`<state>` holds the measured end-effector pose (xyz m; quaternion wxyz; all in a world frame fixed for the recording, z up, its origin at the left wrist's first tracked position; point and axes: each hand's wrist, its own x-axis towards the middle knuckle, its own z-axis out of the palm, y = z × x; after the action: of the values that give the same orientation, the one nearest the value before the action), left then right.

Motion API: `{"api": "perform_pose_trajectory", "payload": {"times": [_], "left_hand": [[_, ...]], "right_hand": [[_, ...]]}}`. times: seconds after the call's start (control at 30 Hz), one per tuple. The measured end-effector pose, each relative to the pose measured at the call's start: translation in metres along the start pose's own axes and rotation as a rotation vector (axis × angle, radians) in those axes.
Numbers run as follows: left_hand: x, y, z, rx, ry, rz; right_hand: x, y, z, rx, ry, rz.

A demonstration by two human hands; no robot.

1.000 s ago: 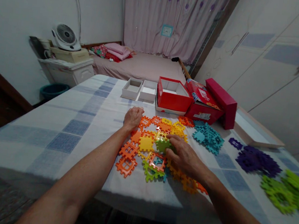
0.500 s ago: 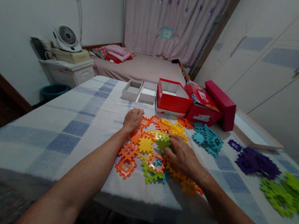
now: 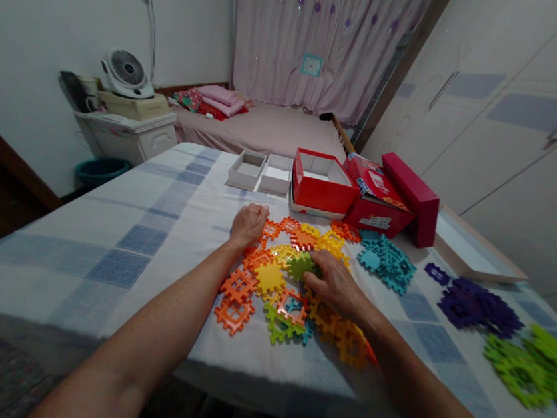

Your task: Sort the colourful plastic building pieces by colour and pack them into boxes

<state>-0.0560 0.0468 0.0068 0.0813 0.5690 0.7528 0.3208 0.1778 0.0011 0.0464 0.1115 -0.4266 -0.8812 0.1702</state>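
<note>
On the cloth-covered table (image 3: 166, 223) lies a mixed pile of toothed plastic building tiles, mostly orange and yellow. My right hand (image 3: 338, 283) reaches over the pile, thumb and fingers closed on a green tile (image 3: 299, 266). Left of that tile lies a solid yellow tile (image 3: 269, 279). My left hand (image 3: 249, 224) rests curled at the pile's upper left edge, next to an orange tile (image 3: 271, 229); what its fingers hold, if anything, is hidden. Nearest me are an orange window tile (image 3: 234, 315) and a green frame tile (image 3: 279, 326).
Right of the pile are a teal tile heap (image 3: 388, 262), a purple heap (image 3: 481, 306) and a green heap (image 3: 532, 369). Behind stand two small white boxes (image 3: 245, 180), an open red box (image 3: 323, 194), a tilted red box (image 3: 381, 211) and a shallow lid (image 3: 483, 269).
My right hand has drawn the green tile slightly left and turned it. The yellow tile beside it has rotated a little. My left hand stays in place.
</note>
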Motion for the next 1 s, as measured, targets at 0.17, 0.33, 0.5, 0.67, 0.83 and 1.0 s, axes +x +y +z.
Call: {"api": "perform_pose_trajectory", "payload": {"times": [0.17,0.33,0.5,0.67,0.83,1.0], "left_hand": [[0.000,0.001,0.000,0.016,-0.001,0.000],[-0.001,0.002,0.001,0.029,0.010,0.011],[-0.001,0.002,0.002,0.045,0.015,0.020],[-0.002,0.003,0.001,0.053,0.019,0.013],[-0.003,0.003,0.000,0.070,0.026,0.016],[-0.003,0.003,0.000,0.090,0.026,0.022]], "right_hand": [[0.005,0.003,-0.002,0.089,-0.027,-0.034],[0.009,0.005,-0.002,0.125,-0.047,-0.068],[0.008,0.008,-0.002,0.122,-0.032,-0.081],[0.002,0.012,0.006,0.147,0.038,-0.156],[-0.004,0.013,0.013,0.181,0.067,-0.296],[-0.006,0.005,0.006,0.261,0.148,-0.258]]}}
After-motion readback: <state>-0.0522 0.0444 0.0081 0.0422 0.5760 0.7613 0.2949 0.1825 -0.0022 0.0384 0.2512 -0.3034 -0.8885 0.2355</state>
